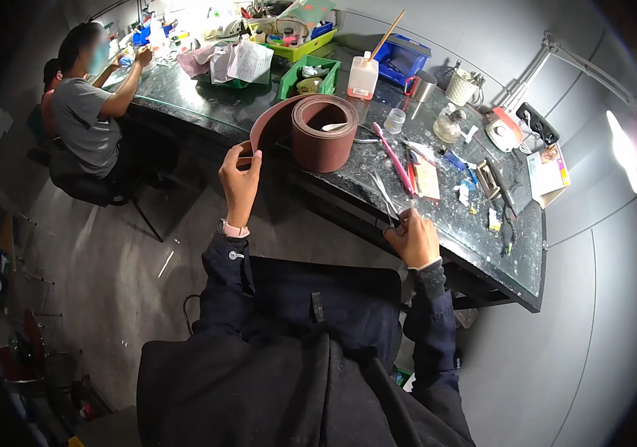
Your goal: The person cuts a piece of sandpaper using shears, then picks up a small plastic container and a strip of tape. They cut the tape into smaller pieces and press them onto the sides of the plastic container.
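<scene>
A large roll of brown sandpaper [323, 149] stands on edge near the bench's front edge, its loose end curling out to the left. My left hand [240, 186] pinches that loose end between thumb and fingers. At the front edge, my right hand [416, 240] is closed around a pair of slim metal scissors [384, 194], blades pointing up and away. The fingers hide the handles. Just beyond the scissors lies a pink toothbrush [394, 158], beside a tan piece of paper or card [427, 181].
Small tools and scraps litter the dark bench [482, 257] at right. Behind the roll stand a green bin [288, 82], a bottle of pinkish liquid [363, 77], a blue bin [402, 59] and a glass jar [447, 128]. Another person [87, 112] sits working at far left.
</scene>
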The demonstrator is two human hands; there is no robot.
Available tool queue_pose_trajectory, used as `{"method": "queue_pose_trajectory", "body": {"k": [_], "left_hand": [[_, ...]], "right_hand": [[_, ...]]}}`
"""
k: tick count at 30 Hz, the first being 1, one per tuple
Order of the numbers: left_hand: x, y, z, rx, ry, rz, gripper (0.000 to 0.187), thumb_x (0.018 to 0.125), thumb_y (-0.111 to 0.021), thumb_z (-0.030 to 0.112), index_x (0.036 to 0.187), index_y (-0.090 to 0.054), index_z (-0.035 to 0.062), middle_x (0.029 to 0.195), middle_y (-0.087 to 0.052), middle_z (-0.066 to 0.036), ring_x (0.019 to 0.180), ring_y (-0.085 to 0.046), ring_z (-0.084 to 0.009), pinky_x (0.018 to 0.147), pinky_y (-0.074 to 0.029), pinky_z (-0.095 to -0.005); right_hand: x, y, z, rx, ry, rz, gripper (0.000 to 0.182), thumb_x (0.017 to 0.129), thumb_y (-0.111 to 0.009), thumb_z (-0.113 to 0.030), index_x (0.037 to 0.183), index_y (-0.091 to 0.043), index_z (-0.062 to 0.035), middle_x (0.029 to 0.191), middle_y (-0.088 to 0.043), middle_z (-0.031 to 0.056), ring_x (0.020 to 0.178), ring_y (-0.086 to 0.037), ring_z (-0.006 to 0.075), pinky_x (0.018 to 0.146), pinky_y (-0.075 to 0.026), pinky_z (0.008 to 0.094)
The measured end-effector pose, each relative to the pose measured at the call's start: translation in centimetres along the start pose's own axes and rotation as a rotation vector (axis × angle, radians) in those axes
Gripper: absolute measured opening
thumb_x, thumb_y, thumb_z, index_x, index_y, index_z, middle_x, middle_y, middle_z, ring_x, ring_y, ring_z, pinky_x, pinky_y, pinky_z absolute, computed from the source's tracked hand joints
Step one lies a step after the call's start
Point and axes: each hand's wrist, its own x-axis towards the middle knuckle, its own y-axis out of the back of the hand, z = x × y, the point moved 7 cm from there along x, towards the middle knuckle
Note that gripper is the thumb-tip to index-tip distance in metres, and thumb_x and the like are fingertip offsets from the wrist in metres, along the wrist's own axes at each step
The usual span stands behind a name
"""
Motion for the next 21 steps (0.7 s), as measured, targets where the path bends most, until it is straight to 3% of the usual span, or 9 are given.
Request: {"method": "queue_pose_trajectory", "body": {"k": [2, 3, 7, 10, 12, 16, 18, 20, 21], "left_hand": [[0.0, 0.7, -0.6, 0.010, 0.001, 0.046, 0.021, 0.080, -0.068, 0.010, 0.096, -0.061, -0.0014, 0.086, -0.064, -0.008, 0.069, -0.065, -0.0154, 0.057, -0.048, -0.0234], [-0.1, 0.9, -0.2, 0.003, 0.008, 0.072, 0.019, 0.079, -0.069, 0.011, 0.093, -0.062, -0.0010, 0.081, -0.062, -0.007, 0.066, -0.063, -0.0152, 0.057, -0.048, -0.0242], [-0.8, 0.5, -1.6, 0.023, 0.163, 0.069, 0.023, 0.077, -0.073, 0.018, 0.086, -0.059, 0.0016, 0.067, -0.053, -0.004, 0.055, -0.055, -0.0127, 0.054, -0.047, -0.0246], [-4.2, -3.4, -3.5, -0.700, 0.833, -0.102, 0.031, 0.078, -0.073, 0.030, 0.085, -0.056, 0.0054, 0.068, -0.045, 0.001, 0.049, -0.042, -0.0089, 0.045, -0.039, -0.0214], [-6.2, -5.7, -1.5, -1.158, 1.190, -0.321, 0.041, 0.079, -0.068, 0.045, 0.083, -0.052, 0.0078, 0.070, -0.046, -0.001, 0.053, -0.045, -0.0110, 0.046, -0.041, -0.0205], [-6.0, -6.6, 1.2, -1.460, 1.275, -0.507, 0.058, 0.083, -0.056, 0.058, 0.094, -0.056, 0.0011, 0.083, -0.057, -0.009, 0.069, -0.061, -0.0211, 0.063, -0.055, -0.0290], [-6.2, -7.2, 0.2, -1.508, 1.315, -0.555, 0.061, 0.085, -0.052, 0.058, 0.099, -0.056, -0.0013, 0.089, -0.060, -0.012, 0.075, -0.063, -0.0246, 0.073, -0.056, -0.0337], [-6.0, -7.4, 0.5, -1.461, 1.300, -0.528, 0.060, 0.087, -0.049, 0.057, 0.100, -0.056, -0.0012, 0.089, -0.060, -0.011, 0.076, -0.063, -0.0250, 0.075, -0.055, -0.0338], [-6.1, -7.2, 0.5, -1.393, 1.286, -0.536, 0.057, 0.089, -0.044, 0.057, 0.097, -0.056, 0.0011, 0.088, -0.060, -0.009, 0.074, -0.062, -0.0236, 0.071, -0.054, -0.0321]], "right_hand": [[-0.5, 0.4, -0.4, 0.227, -0.053, -0.036, 0.041, 0.065, -0.076, -0.026, 0.087, -0.050, -0.0011, 0.065, -0.059, 0.0146, 0.061, -0.061, 0.0303, 0.057, -0.047, 0.0375], [-0.7, 0.8, -0.9, 0.307, -0.046, -0.018, 0.041, 0.066, -0.079, -0.022, 0.084, -0.049, -0.0027, 0.058, -0.053, 0.0058, 0.051, -0.054, 0.0154, 0.051, -0.042, 0.0286], [-1.3, -0.6, -2.1, 0.979, -0.123, -0.144, 0.038, 0.072, -0.081, -0.015, 0.082, -0.045, -0.0069, 0.064, -0.041, -0.0081, 0.058, -0.037, -0.0005, 0.050, -0.030, 0.0170], [-1.8, -1.8, -2.4, 1.070, -0.093, -0.181, 0.039, 0.071, -0.081, -0.017, 0.083, -0.045, -0.0069, 0.066, -0.042, -0.0072, 0.059, -0.039, -0.0001, 0.051, -0.031, 0.0172], [-2.2, -2.4, -2.8, 1.082, -0.044, -0.177, 0.039, 0.072, -0.081, -0.016, 0.087, -0.046, -0.0061, 0.069, -0.040, -0.0066, 0.061, -0.039, 0.0008, 0.053, -0.032, 0.0177], [-0.9, -1.0, -4.2, 1.138, -0.054, -0.093, 0.037, 0.077, -0.076, -0.013, 0.092, -0.043, -0.0041, 0.086, -0.059, 0.0032, 0.072, -0.052, 0.0049, 0.062, -0.044, 0.0207], [1.4, -0.2, -5.0, 1.184, 0.054, -0.020, 0.041, 0.077, -0.075, -0.015, 0.097, -0.042, -0.0028, 0.104, -0.063, 0.0136, 0.091, -0.060, 0.0150, 0.070, -0.049, 0.0276], [4.3, 3.7, -8.8, 0.627, 0.436, 0.261, 0.046, 0.071, -0.079, -0.014, 0.101, -0.048, -0.0008, 0.104, -0.061, 0.0119, 0.097, -0.061, 0.0201, 0.079, -0.048, 0.0301], [6.2, 2.7, -8.7, 0.500, 0.344, 0.227, 0.058, 0.064, -0.082, -0.014, 0.113, -0.053, -0.0013, 0.096, -0.060, 0.0104, 0.099, -0.060, 0.0249, 0.083, -0.047, 0.0319]]}}
